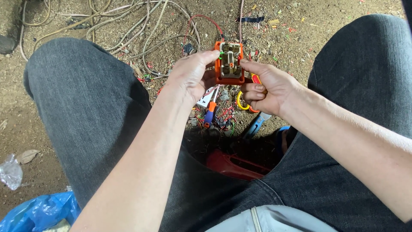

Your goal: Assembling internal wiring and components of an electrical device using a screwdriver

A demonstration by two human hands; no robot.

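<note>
The left hand (191,75) grips the left edge of a small orange socket box (230,63), thumb and fingertips pinching it, while the right hand (266,92) touches the box's right edge with its forefinger and keeps its other fingers curled around a yellow and orange tool handle (242,103). The box is held up between the knees, above the ground, its open face turned to the camera: an orange square frame around a beige inner part with metal contacts and a bit of green at the left. Below the hands lie a screwdriver (210,112) with an orange and blue handle, a blue-handled tool (256,124) and scraps of coloured wire (225,115). The ground is bare dirt (326,17), with pale cables (141,25) strewn at the far side. A red stool (234,165) shows between the grey trouser legs, and a blue plastic bag (38,210) lies near left.
</note>
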